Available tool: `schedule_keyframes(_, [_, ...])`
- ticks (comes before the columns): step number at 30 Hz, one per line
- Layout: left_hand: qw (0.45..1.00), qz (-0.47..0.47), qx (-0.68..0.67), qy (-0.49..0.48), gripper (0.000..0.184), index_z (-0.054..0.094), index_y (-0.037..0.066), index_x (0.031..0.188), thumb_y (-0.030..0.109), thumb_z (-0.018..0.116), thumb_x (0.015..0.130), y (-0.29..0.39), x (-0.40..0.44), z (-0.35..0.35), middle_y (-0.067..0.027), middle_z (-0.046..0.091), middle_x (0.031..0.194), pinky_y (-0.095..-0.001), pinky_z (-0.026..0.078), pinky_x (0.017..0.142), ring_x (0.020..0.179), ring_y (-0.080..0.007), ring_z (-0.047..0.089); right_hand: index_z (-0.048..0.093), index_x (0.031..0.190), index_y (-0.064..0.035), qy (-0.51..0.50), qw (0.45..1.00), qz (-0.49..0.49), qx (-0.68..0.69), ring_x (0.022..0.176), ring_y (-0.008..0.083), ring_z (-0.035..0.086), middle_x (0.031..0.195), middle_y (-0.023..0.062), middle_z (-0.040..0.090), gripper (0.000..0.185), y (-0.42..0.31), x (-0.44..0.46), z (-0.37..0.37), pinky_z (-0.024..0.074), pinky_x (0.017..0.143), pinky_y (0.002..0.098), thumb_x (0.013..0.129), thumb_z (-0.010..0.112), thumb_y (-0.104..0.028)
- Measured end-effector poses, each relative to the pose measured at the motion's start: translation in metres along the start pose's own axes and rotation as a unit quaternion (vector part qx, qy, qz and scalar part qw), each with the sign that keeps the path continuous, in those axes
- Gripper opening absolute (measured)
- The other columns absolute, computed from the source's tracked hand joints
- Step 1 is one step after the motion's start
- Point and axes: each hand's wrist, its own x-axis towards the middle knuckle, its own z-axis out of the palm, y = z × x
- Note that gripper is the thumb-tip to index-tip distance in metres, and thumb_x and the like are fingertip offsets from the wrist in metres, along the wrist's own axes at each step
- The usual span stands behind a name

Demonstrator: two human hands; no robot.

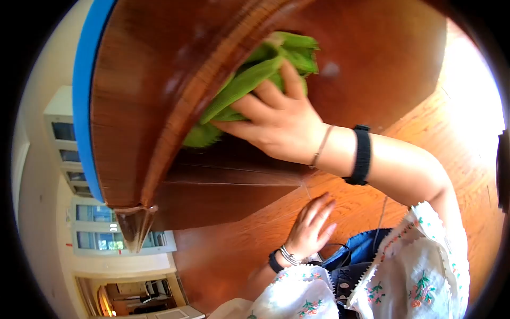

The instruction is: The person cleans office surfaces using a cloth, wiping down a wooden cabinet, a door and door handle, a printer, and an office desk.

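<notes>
Right hand (276,125) clutching crumpled green cloth (247,87), left hand (307,231) spread, glossy curved wood (183,117)

We identify the cloth (249,87) as bright green. We record reddish brown on the wooden furniture (393,58) and solid blue on the curved strip (84,80). We list the wristband (362,155) as black, the floor (239,255) as grained orange-brown, and the blouse (401,258) as white with a pink-and-green floral pattern.
</notes>
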Motion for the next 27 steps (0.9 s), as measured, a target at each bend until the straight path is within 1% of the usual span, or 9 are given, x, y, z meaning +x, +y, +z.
schedule_keyframes(7, [0.999,0.018,0.007,0.028,0.054,0.04,0.001,0.13,0.01,0.06,0.081,-0.004,0.002,0.013,-0.0204,0.039,0.133,-0.0386,0.033,0.1,0.12,-0.0349,0.041,0.063,0.102,-0.0298,-0.068,0.997,0.0,0.028,0.119,0.0212,0.043,0.115,-0.0025,0.052,0.043,0.03,-0.089,-0.018,0.0217,0.107,0.0487,0.061,0.061,-0.017])
schedule_keyframes(14, [1.0,-0.004,0.024,0.008,0.053,0.039,0.001,0.13,0.008,0.058,0.081,-0.011,-0.009,0.023,-0.0189,0.038,0.135,-0.0382,0.031,0.102,0.122,-0.0326,0.039,0.063,0.099,-0.0248,-0.019,0.994,0.031,-0.101,0.124,0.0349,0.034,0.12,0.009,0.049,0.04,0.155,-0.161,-0.074,0.027,0.104,0.0539,0.061,0.06,-0.012])
schedule_keyframes(16, [0.999,-0.012,0.035,0.005,0.053,0.039,0.001,0.13,0.01,0.059,0.082,-0.014,-0.012,0.026,-0.0195,0.038,0.134,-0.0391,0.032,0.102,0.122,-0.0344,0.039,0.061,0.103,-0.0211,-0.048,0.984,0.081,-0.152,0.119,0.0356,0.039,0.121,0.0116,0.046,0.039,0.185,-0.164,-0.101,0.0323,0.1,0.0503,0.065,0.06,-0.014])
schedule_keyframes(18, [0.999,-0.034,0.04,-0.013,0.053,0.039,0.001,0.13,0.01,0.059,0.082,-0.015,-0.013,0.029,-0.0199,0.038,0.134,-0.0392,0.032,0.102,0.123,-0.0345,0.038,0.058,0.106,-0.0102,-0.025,0.976,0.105,-0.19,0.114,0.0417,0.041,0.12,0.0206,0.045,0.036,0.213,-0.164,-0.122,0.0363,0.097,0.0465,0.07,0.061,-0.017])
schedule_keyframes(20, [0.998,-0.034,0.044,-0.015,0.053,0.036,0.002,0.132,0.007,0.056,0.083,-0.015,-0.015,0.038,-0.0187,0.037,0.134,-0.0375,0.03,0.103,0.122,-0.0326,0.039,0.054,0.114,-0.0075,0.021,0.962,0.154,-0.225,0.115,0.0413,0.041,0.127,0.0228,0.042,0.041,0.239,-0.167,-0.134,0.0364,0.097,0.0452,0.077,0.062,-0.024])
schedule_keyframes(23, [0.999,-0.028,0.041,-0.022,0.052,0.036,0.001,0.132,0.008,0.055,0.084,-0.013,-0.017,0.045,-0.0187,0.037,0.134,-0.0374,0.03,0.103,0.122,-0.0326,0.039,0.053,0.116,-0.004,0.162,0.933,0.311,-0.085,0.114,0.0384,0.042,0.125,0.0211,0.044,0.046,0.26,-0.156,-0.147,0.0363,0.097,0.0399,0.077,0.065,-0.025])
schedule_keyframes(24, [0.998,-0.034,0.037,-0.024,0.053,0.036,0.001,0.131,0.008,0.056,0.083,-0.011,-0.019,0.047,-0.0197,0.038,0.134,-0.0379,0.031,0.103,0.122,-0.0337,0.039,0.053,0.116,-0.0046,0.205,0.894,0.391,0.078,0.116,0.035,0.042,0.122,0.0207,0.047,0.044,0.267,-0.156,-0.147,0.0352,0.098,0.038,0.079,0.064,-0.026])
schedule_keyframes(26, [0.999,-0.033,0.03,-0.024,0.053,0.037,0.0,0.131,0.009,0.057,0.083,-0.011,-0.022,0.051,-0.0206,0.038,0.133,-0.0384,0.031,0.102,0.122,-0.0347,0.038,0.052,0.118,-0.005,0.219,0.868,0.44,-0.071,0.118,0.0364,0.04,0.122,0.0228,0.047,0.047,0.254,-0.15,-0.13,0.0323,0.1,0.0409,0.08,0.061,-0.032])
schedule_keyframes(27, [0.998,-0.046,0.026,-0.034,0.053,0.037,0.0,0.131,0.009,0.057,0.083,-0.011,-0.021,0.052,-0.0205,0.038,0.133,-0.0381,0.031,0.102,0.122,-0.0345,0.038,0.053,0.117,-0.0064,0.22,0.871,0.433,-0.074,0.113,0.0395,0.041,0.12,0.0248,0.045,0.048,0.23,-0.132,-0.125,0.0331,0.097,0.0445,0.079,0.06,-0.035])
